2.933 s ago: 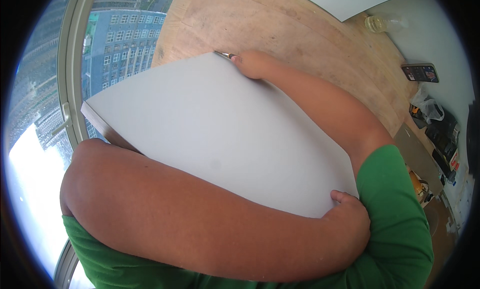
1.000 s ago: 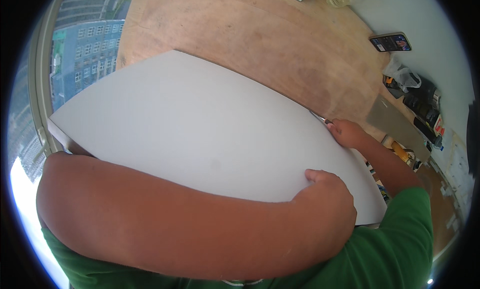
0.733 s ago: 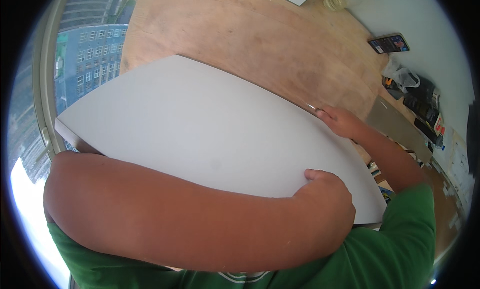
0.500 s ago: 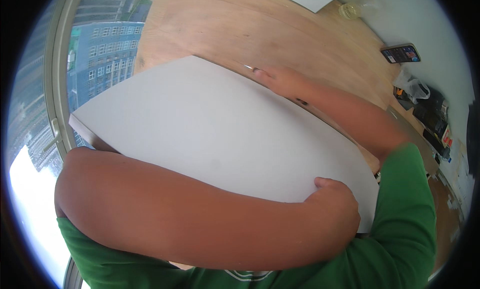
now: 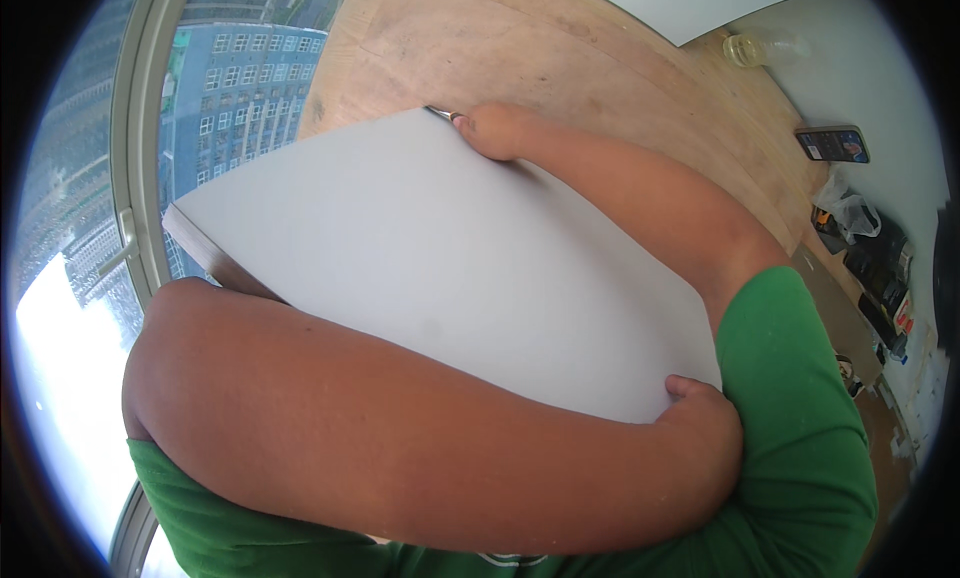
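Observation:
A large white panel lies in front of me, with its thick side edge showing at the left. My left forearm crosses its near side, and my left hand is closed round the near right edge. The thumb rests on the top face; the fingers are mostly hidden. Up at the panel's far corner, my right hand is closed on a small knife. Only its thin metal blade shows clearly, lying at the corner, while the fist covers the handle.
Beneath the panel is a wooden table. Another white board sits at the far edge. A clear jar, a phone and a plastic bag with dark items line the right wall. A window frame runs along my left.
My right hand has slid the knife along the panel's far edge, leftward to the corner. The left hand keeps its grip on the panel. The whole view has shifted slightly.

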`<state>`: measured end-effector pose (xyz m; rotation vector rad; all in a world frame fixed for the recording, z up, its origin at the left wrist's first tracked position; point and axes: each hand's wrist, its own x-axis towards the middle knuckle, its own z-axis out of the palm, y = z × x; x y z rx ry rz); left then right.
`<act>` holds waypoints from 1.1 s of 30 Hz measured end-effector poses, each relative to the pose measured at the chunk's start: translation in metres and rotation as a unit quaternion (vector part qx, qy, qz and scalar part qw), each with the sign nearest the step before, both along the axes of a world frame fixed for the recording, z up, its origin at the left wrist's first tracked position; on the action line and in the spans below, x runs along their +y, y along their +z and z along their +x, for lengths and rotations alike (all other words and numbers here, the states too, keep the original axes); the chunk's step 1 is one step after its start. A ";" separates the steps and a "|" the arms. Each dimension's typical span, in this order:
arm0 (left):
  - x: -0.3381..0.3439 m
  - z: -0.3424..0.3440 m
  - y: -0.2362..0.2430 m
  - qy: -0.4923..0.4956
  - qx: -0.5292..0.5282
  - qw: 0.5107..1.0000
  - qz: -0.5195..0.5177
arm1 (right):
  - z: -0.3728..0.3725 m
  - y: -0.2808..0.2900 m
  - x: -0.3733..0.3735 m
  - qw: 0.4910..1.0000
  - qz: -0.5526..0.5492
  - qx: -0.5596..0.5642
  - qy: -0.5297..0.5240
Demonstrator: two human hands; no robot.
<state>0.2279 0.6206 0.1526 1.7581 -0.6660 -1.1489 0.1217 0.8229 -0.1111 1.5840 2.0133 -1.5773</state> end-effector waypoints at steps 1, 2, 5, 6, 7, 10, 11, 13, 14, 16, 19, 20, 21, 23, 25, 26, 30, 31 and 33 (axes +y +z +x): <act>0.001 0.000 0.000 -0.002 -0.001 1.000 -0.002 | -0.001 -0.001 0.001 1.000 0.001 0.007 0.001; 0.002 0.000 0.001 0.007 -0.001 1.000 -0.003 | -0.001 -0.002 0.003 1.000 -0.006 0.007 0.002; 0.006 -0.005 0.005 0.032 -0.004 0.999 0.001 | -0.005 -0.001 0.008 1.000 -0.004 0.013 0.007; 0.007 -0.006 0.006 0.038 -0.007 0.999 0.005 | -0.005 0.001 0.007 1.000 -0.009 0.010 0.009; 0.007 -0.007 0.007 0.043 -0.009 0.999 0.009 | -0.006 0.002 0.006 1.000 -0.004 0.013 0.012; 0.015 -0.007 0.010 0.032 0.000 0.999 0.008 | -0.001 0.006 0.004 1.000 -0.005 -0.006 0.027; 0.020 -0.007 0.012 0.027 0.003 1.000 0.009 | 0.003 0.007 0.000 0.999 -0.002 -0.018 0.035; 0.034 -0.009 0.017 0.018 0.009 1.000 0.012 | 0.011 0.008 -0.011 1.000 -0.002 -0.017 0.026; 0.041 -0.012 0.020 0.024 -0.008 1.000 0.010 | 0.019 0.008 -0.019 1.000 -0.004 -0.005 0.008; 0.054 -0.023 0.028 0.021 -0.052 0.998 0.003 | 0.037 0.006 -0.038 1.000 -0.013 0.000 -0.004; 0.070 -0.033 0.033 0.049 -0.082 0.995 0.001 | 0.066 0.009 -0.063 1.000 -0.019 0.013 0.007; 0.074 -0.034 0.034 0.051 -0.074 0.996 -0.004 | 0.075 0.012 -0.070 1.000 -0.016 0.022 0.010; 0.077 -0.033 0.033 0.055 -0.067 0.996 -0.007 | 0.084 0.016 -0.073 1.000 -0.021 0.015 0.017; 0.078 -0.031 0.033 0.052 -0.062 0.997 -0.015 | 0.090 0.025 -0.074 1.000 -0.027 0.004 0.011; 0.075 -0.029 0.031 0.046 -0.067 0.997 -0.016 | 0.087 0.033 -0.066 1.000 -0.022 -0.010 -0.011; 0.072 -0.027 0.030 0.041 -0.059 0.997 -0.019 | 0.080 0.035 -0.060 1.000 -0.023 -0.007 -0.005; 0.052 -0.019 0.022 0.015 -0.035 0.999 -0.014 | 0.039 0.023 -0.024 1.000 -0.025 0.007 0.002; 0.046 -0.017 0.020 -0.024 -0.047 0.999 -0.011 | 0.030 0.018 -0.020 1.000 -0.023 0.016 -0.002; 0.041 -0.008 0.017 0.009 0.021 1.000 0.007 | 0.016 0.011 -0.016 0.999 0.010 0.030 -0.018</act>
